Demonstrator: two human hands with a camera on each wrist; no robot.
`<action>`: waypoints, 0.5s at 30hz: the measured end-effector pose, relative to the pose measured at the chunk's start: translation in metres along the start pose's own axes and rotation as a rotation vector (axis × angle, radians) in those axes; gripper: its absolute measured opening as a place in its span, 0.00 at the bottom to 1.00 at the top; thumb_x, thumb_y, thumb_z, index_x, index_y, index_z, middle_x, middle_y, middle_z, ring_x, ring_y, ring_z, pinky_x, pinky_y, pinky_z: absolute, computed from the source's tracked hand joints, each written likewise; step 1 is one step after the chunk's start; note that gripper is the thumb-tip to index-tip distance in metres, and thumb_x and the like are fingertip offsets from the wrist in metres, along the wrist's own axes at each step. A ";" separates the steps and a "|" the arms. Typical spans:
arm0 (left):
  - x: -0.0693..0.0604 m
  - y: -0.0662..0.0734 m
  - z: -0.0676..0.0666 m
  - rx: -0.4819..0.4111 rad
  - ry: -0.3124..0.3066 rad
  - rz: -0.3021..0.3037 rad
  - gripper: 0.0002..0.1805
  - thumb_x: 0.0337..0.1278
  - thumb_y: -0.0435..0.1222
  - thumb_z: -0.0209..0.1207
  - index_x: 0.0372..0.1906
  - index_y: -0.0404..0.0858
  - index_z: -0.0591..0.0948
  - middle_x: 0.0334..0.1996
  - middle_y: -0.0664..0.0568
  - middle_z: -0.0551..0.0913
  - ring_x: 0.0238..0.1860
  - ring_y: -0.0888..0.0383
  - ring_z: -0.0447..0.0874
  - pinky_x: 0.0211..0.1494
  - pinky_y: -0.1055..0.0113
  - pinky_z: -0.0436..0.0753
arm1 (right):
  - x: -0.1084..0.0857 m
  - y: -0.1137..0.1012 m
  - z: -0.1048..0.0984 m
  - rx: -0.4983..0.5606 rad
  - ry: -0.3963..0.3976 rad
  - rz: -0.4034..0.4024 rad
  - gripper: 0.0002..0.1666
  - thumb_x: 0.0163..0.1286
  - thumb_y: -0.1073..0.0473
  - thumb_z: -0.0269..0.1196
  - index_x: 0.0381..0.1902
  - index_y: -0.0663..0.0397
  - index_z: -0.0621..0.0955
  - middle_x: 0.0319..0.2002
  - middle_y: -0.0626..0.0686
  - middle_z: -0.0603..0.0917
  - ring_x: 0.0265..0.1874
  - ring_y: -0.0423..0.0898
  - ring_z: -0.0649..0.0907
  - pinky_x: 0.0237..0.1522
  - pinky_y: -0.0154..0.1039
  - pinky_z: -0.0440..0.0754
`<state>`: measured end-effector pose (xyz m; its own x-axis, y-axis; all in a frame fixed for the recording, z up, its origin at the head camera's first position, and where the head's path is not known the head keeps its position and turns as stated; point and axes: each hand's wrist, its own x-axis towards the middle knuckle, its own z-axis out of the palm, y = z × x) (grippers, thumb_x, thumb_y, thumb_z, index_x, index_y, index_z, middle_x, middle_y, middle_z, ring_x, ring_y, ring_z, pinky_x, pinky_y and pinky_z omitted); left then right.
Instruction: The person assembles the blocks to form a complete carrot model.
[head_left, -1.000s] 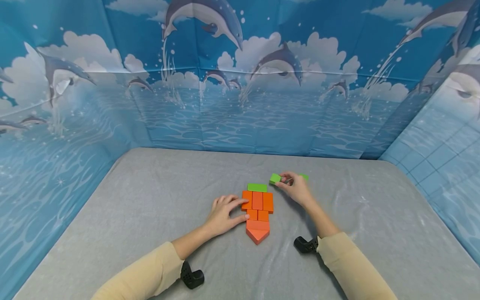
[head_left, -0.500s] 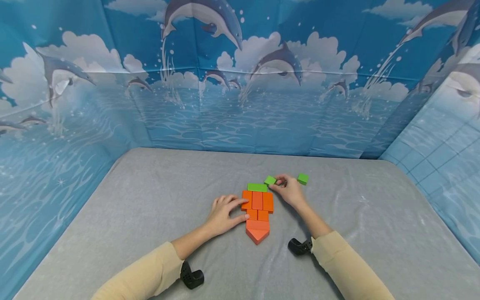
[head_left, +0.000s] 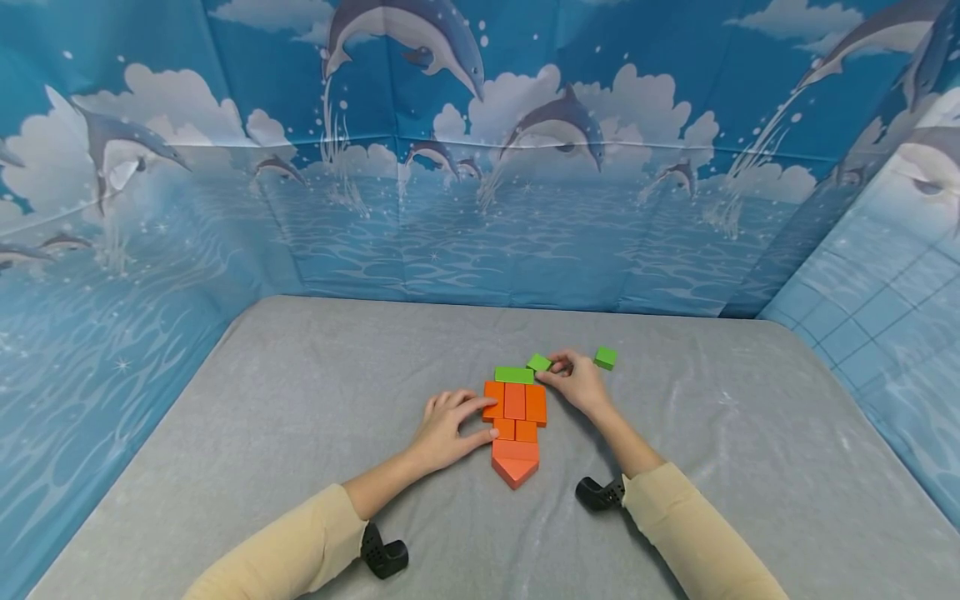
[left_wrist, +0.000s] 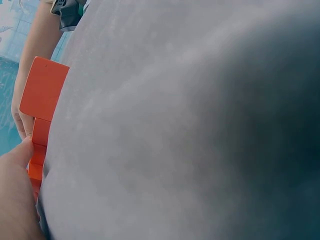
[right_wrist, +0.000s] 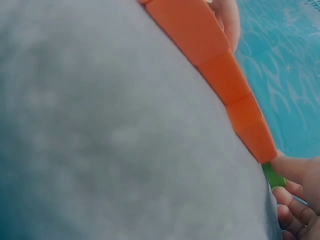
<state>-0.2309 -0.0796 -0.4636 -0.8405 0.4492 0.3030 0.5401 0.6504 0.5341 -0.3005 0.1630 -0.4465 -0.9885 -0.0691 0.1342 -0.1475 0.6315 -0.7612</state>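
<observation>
Orange wooden blocks (head_left: 514,402) lie flat together in a column, with an orange pointed block (head_left: 515,472) at the near end. A long green block (head_left: 513,376) lies across the far end. My left hand (head_left: 446,433) rests at the column's left side, its thumb and index finger spread and touching the orange blocks. With thumb and fingers, my right hand (head_left: 580,383) pinches a small green block (head_left: 537,362), turned at an angle by the long green block's right end. The right wrist view shows this green block (right_wrist: 273,175) partly hidden by the fingers.
Another small green block (head_left: 606,358) lies to the right, beyond my right hand. All the blocks are on a grey cloth-covered table (head_left: 337,367). Behind it hangs a blue dolphin-print curtain (head_left: 465,242). A black wrist device (head_left: 600,493) sits under my right forearm.
My right hand has moved left with the small green block, up to the long green one, and the block has turned. The other small green block has come into fuller view. My left hand stays put.
</observation>
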 end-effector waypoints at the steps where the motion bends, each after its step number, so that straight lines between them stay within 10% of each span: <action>1: 0.000 0.000 0.000 0.000 0.000 0.000 0.26 0.53 0.52 0.58 0.57 0.48 0.75 0.52 0.50 0.73 0.52 0.52 0.65 0.57 0.49 0.56 | 0.000 0.000 0.000 0.001 0.001 -0.002 0.22 0.57 0.57 0.67 0.46 0.65 0.77 0.34 0.58 0.79 0.32 0.49 0.76 0.35 0.40 0.72; 15: -0.001 0.000 0.000 0.004 -0.007 -0.003 0.26 0.53 0.53 0.58 0.58 0.48 0.75 0.52 0.49 0.73 0.52 0.52 0.65 0.58 0.49 0.56 | 0.003 0.019 -0.037 0.094 0.090 -0.133 0.22 0.60 0.60 0.64 0.50 0.67 0.76 0.37 0.62 0.78 0.33 0.51 0.75 0.31 0.33 0.72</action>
<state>-0.2305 -0.0801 -0.4640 -0.8418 0.4515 0.2958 0.5377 0.6541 0.5320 -0.3047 0.2037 -0.4374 -0.9540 -0.0752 0.2903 -0.2830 0.5457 -0.7887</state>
